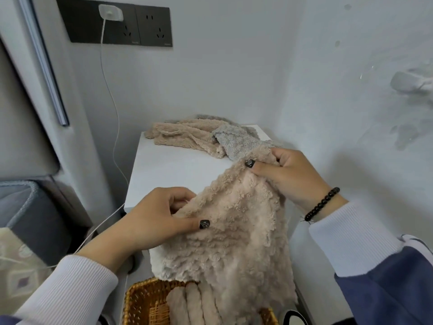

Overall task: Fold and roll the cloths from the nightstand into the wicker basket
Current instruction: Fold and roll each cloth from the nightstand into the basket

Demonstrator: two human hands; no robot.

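- Fingers of the left hand are curled around the left edge of a beige cloth, with the thumb laid flat across the front of the pile, so that this side is pinched and kept from sagging.
- Below that hand, and in front of the nightstand, the wicker basket is seen; several rolled cloths are already packed in it side by side, which suggests that part of the task is done.
- Left of the nightstand, a white cable is run down from a charger plugged into the dark socket panel on the wall.
- The beige cloth is held up in the air over the front of the nightstand, its lower edge hanging down over the basket; it is probably kept stretched between both hands so that the edges can be matched for a fold.
- At the back of the nightstand, a second beige cloth and a grey cloth are left in a loose heap, touching each other, seemingly waiting for their turn.
- Over the right side of the nightstand, the right hand is closed on the upper corner of the held cloth: the thumb is pressed on the front and the fingers are wrapped behind, so the top edge is kept high and taut.
- A dark bead bracelet is worn on that wrist.
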